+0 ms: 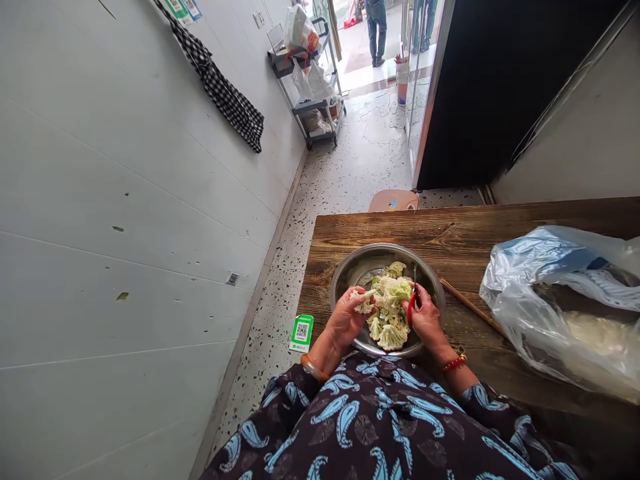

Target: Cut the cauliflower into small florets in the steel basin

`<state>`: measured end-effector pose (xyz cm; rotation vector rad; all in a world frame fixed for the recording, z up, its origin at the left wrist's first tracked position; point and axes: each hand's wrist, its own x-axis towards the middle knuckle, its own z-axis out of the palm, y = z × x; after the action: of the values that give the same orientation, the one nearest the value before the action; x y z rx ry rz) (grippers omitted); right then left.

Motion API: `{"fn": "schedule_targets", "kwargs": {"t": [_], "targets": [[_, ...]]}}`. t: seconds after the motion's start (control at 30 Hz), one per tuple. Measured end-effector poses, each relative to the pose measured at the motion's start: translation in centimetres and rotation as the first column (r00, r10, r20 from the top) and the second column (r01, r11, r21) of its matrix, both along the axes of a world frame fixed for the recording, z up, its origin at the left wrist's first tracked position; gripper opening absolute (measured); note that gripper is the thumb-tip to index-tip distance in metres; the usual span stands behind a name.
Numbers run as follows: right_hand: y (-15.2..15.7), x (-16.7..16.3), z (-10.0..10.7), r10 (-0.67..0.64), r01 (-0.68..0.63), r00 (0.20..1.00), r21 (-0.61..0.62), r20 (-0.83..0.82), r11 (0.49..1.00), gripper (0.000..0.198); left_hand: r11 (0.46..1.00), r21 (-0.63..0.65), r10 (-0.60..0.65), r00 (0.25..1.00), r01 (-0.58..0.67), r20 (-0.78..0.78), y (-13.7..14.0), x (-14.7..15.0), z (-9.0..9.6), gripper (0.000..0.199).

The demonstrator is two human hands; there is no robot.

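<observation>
A wide metal bowl stands near the left end of the wooden table, with several pieces of cauliflower lying in it. Over its left side, my left hand is closed on a cauliflower floret, its pale stem pointing right. On the right side of the bowl, my right hand grips red-handled scissors, blades pointing away from me. A larger cauliflower chunk is beside the fingers of my right hand; whether they also hold it I cannot tell.
Chopsticks lie right of the bowl on the wooden table. Farther right rests a clear plastic bag with pale contents. A green QR card is at the left table edge. Beyond are a stool, a cart and a person.
</observation>
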<state>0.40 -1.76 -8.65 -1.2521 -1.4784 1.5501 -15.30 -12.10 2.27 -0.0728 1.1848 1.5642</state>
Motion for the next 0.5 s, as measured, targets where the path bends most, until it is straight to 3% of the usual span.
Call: {"fn": "schedule_targets", "kwargs": {"t": [0.17, 0.3, 0.4, 0.43, 0.5], "targets": [[0.8, 2.3, 0.4, 0.160, -0.192, 0.976, 0.236, 0.147, 0.953, 0.054, 1.000, -0.005, 0.013, 0.999, -0.014, -0.039, 0.1, -0.2, 0.0, 0.038], [0.7, 3.7, 2.3, 0.127, -0.202, 0.964, 0.336, 0.232, 0.920, 0.046, 1.000, -0.003, 0.016, 0.999, -0.016, -0.039, 0.3, -0.2, -0.2, 0.036], [-0.5, 3.6, 4.2, 0.126, -0.150, 0.985, 0.222, 0.118, 0.963, 0.048, 1.000, 0.001, 0.023, 0.999, -0.023, -0.030, 0.6, -0.1, -0.4, 0.036], [-1.0, 3.3, 4.7, 0.168, -0.175, 0.984, 0.136, 0.062, 0.975, 0.048, 1.000, 0.001, 0.022, 0.999, -0.022, -0.024, 0.7, 0.0, -0.4, 0.037], [-2.0, 2.9, 5.6, 0.310, -0.311, 0.950, -0.030, -0.045, 0.950, 0.047, 1.000, 0.005, 0.022, 1.000, -0.022, -0.013, 0.8, 0.1, -0.5, 0.037]]}}
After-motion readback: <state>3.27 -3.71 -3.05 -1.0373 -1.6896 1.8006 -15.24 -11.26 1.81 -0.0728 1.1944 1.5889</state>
